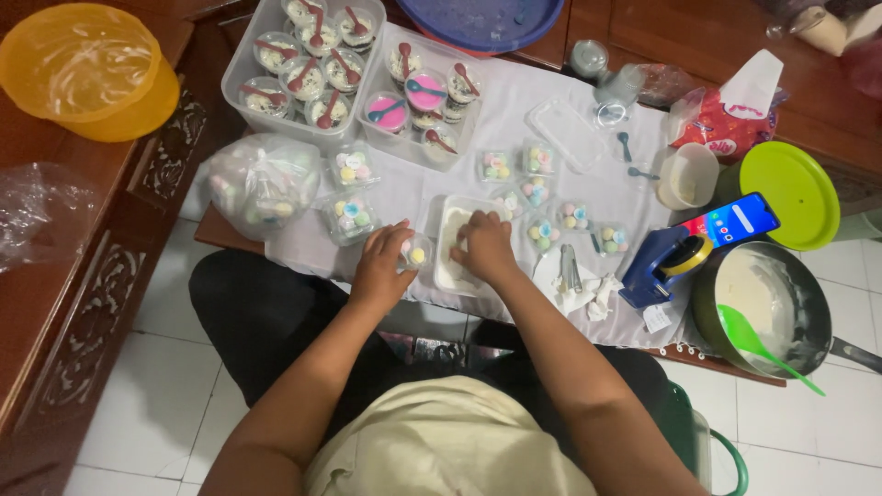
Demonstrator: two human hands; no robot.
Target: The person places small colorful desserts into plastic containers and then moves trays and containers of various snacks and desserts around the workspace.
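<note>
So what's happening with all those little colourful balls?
A person sits at a cloth-covered table. Their left hand holds a small clear box with pastel balls in it, while their right hand reaches into a white tray. More filled boxes lie around, and a green spoon rests in a pan of white mixture.

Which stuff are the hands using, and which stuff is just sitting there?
In use:
left hand on a small clear box of coloured balls
right hand in the white tray

Lying about:
phone
blue tape dispenser
pan with green spatula
orange lids
</note>
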